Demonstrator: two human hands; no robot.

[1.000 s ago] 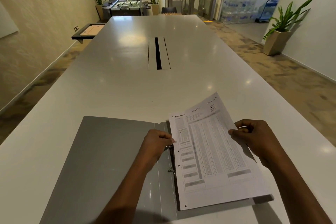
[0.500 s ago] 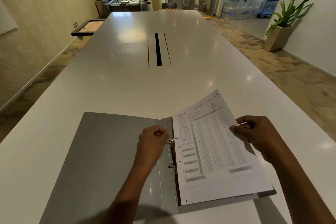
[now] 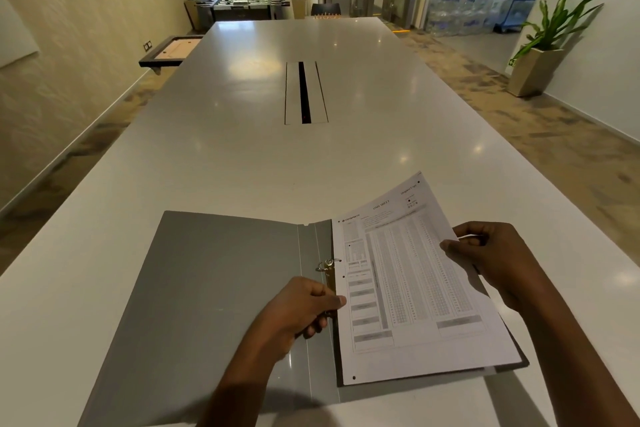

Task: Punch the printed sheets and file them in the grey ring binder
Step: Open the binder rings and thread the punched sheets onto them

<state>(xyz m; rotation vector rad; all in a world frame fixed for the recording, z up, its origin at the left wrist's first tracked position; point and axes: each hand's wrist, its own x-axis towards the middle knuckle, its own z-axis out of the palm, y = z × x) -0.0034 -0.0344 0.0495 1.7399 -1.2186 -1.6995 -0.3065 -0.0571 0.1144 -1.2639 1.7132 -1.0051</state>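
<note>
The grey ring binder (image 3: 214, 288) lies open flat on the white table (image 3: 242, 149), its front cover spread to the left. The printed sheets (image 3: 408, 288), punched along their left edge, rest on the binder's right half with the far right corner lifted. My right hand (image 3: 491, 260) pinches the sheets' right edge. My left hand (image 3: 304, 312) is closed around the lower part of the metal ring mechanism at the spine. The upper ring (image 3: 327, 264) shows above my left hand, beside the paper's edge.
A cable slot (image 3: 304, 94) runs along the middle of the long table. A foosball table (image 3: 242, 0) and plants stand at the far end. A potted plant (image 3: 540, 55) stands on the floor at the right, water bottles (image 3: 464, 7) behind it.
My left hand has slid from the upper ring down to the lower part of the mechanism. The upper ring is now uncovered. My right hand keeps its hold on the sheets.
</note>
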